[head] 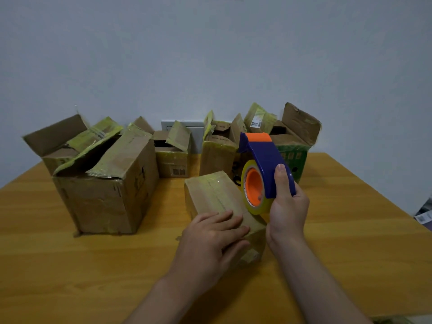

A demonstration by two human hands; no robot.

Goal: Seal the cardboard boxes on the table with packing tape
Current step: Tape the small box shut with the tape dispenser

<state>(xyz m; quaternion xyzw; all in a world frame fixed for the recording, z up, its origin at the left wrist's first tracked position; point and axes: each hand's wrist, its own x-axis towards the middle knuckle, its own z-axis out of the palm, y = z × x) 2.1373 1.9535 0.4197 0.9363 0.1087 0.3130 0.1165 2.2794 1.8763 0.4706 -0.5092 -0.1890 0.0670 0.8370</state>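
Cardboard boxes on the table [70, 265]: the large box [105, 197] at left and the back row [173, 157] stand with flaps up, insides dark, contents unreadable. At centre the small box [215, 195] lies closed, left hand [210, 239] flat on its near end, fingers straight. The right hand [288, 206] wraps the tape dispenser [264, 164] beside it; sealing judged in hand, and the next move needs the tape laid along the seam.

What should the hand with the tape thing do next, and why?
Probably lower the tape dispenser onto the small box and start a strip along its top seam. The right hand holds the dispenser up beside the box, off its top, while the left hand presses flat on the box's near end, so it looks steadied and ready.
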